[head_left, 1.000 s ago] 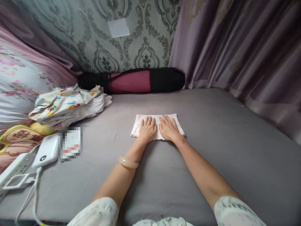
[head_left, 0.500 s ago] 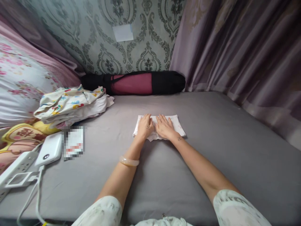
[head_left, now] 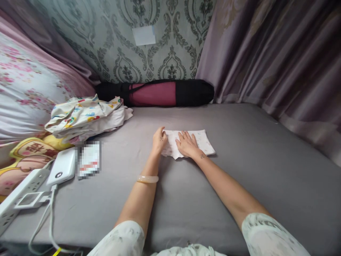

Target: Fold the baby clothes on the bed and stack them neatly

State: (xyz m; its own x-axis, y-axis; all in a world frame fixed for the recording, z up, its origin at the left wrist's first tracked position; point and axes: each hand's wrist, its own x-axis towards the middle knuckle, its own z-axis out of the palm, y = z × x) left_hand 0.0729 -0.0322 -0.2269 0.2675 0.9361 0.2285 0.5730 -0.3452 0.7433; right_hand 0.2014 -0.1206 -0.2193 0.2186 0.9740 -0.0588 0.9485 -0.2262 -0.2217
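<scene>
A white cloth [head_left: 204,143] with a faint small print, folded into a flat rectangle, lies on the grey bed sheet. My right hand [head_left: 187,144] rests flat on its middle with the fingers spread. At the cloth's left edge, my left hand [head_left: 159,140] has its fingers curled around the border; the fingertips are partly hidden. A pale bangle [head_left: 147,179] circles my left forearm.
Crumpled printed clothes [head_left: 85,115] lie to the left. Nearer stand a white power bank [head_left: 62,165], a power strip [head_left: 22,193] with cables, and a blurred-out item [head_left: 89,160]. A long black and maroon bag [head_left: 157,94] lies along the wall.
My left hand has slid from the cloth's top to its left edge and curled its fingers there. The right hand stays flat on the cloth. The view has shifted slightly left.
</scene>
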